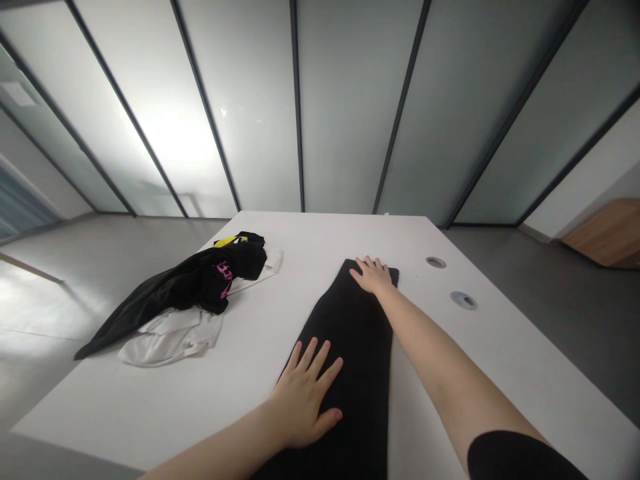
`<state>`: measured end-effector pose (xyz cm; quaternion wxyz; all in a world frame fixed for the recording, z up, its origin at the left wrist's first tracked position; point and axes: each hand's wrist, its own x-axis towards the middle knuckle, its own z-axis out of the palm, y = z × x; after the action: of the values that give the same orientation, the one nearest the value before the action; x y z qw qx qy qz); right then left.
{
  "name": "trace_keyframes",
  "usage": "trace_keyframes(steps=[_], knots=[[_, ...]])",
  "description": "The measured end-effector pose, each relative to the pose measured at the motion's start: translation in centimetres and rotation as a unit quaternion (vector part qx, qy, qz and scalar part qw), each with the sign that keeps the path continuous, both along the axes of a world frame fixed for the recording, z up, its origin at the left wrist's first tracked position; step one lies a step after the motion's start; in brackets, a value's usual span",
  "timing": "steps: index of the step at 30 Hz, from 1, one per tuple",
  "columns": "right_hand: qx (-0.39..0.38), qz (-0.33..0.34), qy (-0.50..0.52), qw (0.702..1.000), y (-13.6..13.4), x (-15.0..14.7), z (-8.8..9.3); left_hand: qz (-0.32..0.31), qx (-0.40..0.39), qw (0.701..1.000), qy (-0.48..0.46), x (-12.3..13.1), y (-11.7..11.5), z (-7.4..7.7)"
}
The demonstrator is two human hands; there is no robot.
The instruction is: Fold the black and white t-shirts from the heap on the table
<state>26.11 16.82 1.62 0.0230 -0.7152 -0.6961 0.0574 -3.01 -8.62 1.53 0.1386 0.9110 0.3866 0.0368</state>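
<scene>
Lettering [225, 269] pink, unreadable, on heaped garment [173, 288], left hand [303, 403], right hand [374, 275], fingers [320, 358] spread, flat on black cloth [353, 320]

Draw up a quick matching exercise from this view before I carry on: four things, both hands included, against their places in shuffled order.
Things
1. Left hand
2. Right hand
3. Clothes heap
4. Nearer round insert

Places
A. On the far end of the black cloth
B. On the black cloth, closer to the camera, fingers spread
C. In the right part of the white table
D. Along the table's left edge

Right pairs: 1-B, 2-A, 3-D, 4-C.
</scene>
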Motion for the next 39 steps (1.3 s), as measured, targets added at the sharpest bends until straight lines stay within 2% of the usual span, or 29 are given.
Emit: trace_keyframes(steps=[3, 7, 11, 14, 18, 21, 26, 33, 36, 39], knots=[[0.034, 0.02, -0.007, 0.999, -1.1, 0.6, 0.6, 0.008, -0.002, 1.0, -0.005, -0.2, -0.5, 0.0], [0.081, 0.088, 0.006, 0.993, -4.4, -2.1, 1.6, 0.029, -0.004, 1.0, -0.005, 0.7, 0.1, -0.4], [0.06, 0.105, 0.041, 0.992, -8.3, -5.8, 1.8, 0.055, 0.016, 0.998, -0.002, 2.5, 1.8, -1.1], [0.037, 0.089, 0.045, 0.994, -10.1, -7.2, 1.3, 0.081, 0.034, 0.996, 0.015, 4.1, 3.7, -1.4], [-0.019, 0.022, 0.035, 0.999, -10.2, -6.6, 0.6, 0.09, 0.039, 0.995, 0.024, 5.5, 6.0, -1.1], [-0.043, 0.014, 0.029, 0.999, -9.0, -5.0, 0.4, 0.061, 0.038, 0.997, 0.019, 5.5, 6.2, -0.9], [-0.044, 0.072, 0.023, 0.996, -6.9, -3.2, 0.4, 0.044, 0.034, 0.998, 0.013, 5.2, 3.9, -0.8], [-0.03, 0.146, 0.038, 0.988, -5.1, -3.9, 0.6, 0.053, 0.031, 0.998, -0.002, 5.7, -2.1, -1.0], [-0.024, 0.184, 0.061, 0.981, -4.6, -4.0, 0.8, 0.039, 0.008, 0.999, -0.021, 5.3, -3.9, -0.2], [0.001, 0.21, 0.095, 0.973, -5.1, -4.1, 1.2, 0.075, -0.003, 0.996, -0.046, 4.9, -3.7, 1.5]])
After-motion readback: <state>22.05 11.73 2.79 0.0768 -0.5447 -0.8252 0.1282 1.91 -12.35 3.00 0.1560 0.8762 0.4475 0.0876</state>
